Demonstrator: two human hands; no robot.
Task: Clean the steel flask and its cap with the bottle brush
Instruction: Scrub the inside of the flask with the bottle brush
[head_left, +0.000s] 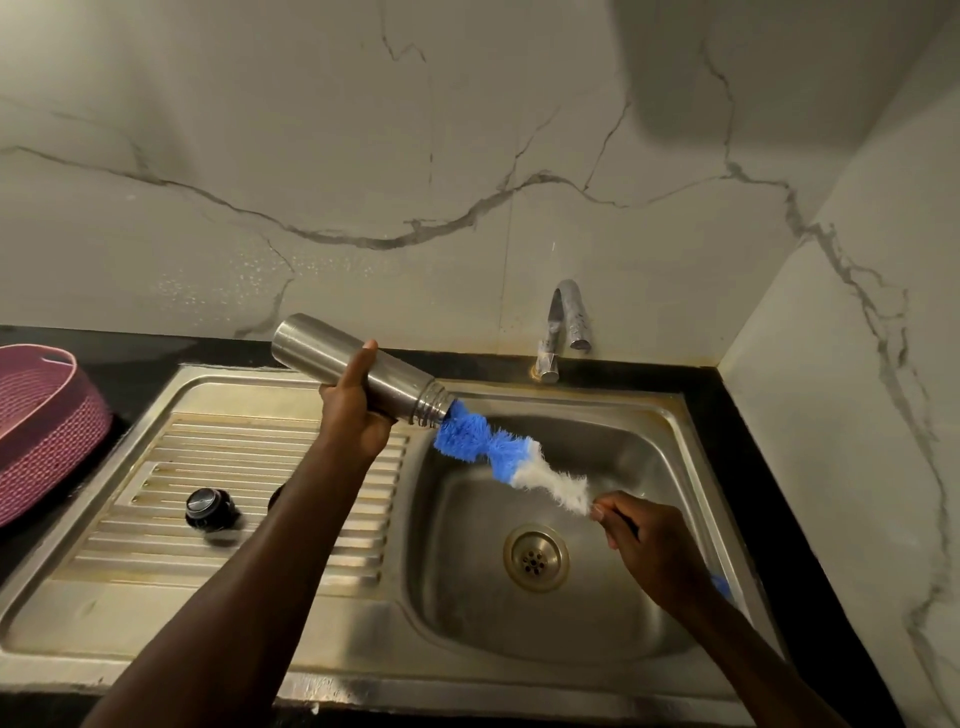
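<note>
My left fingers (363, 364) are wrapped tight around the steel flask (358, 371), which I hold tilted over the sink (597, 613) with its mouth pointing down to the right. My right hand (644, 545) grips the bottle brush (498, 454) by its handle, and the blue tip touches the flask's mouth. The cap (209, 509) sits on the drainboard (156, 493), beside my left arm.

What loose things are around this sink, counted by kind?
Steel flask: 1, held in the left hand
Bottle brush: 1, held in the right hand
Black flask cap: 1, on the drainboard
Purple basket: 1, on the counter
A dark thing behind the left forearm: cannot tell what
Total: 4
</note>
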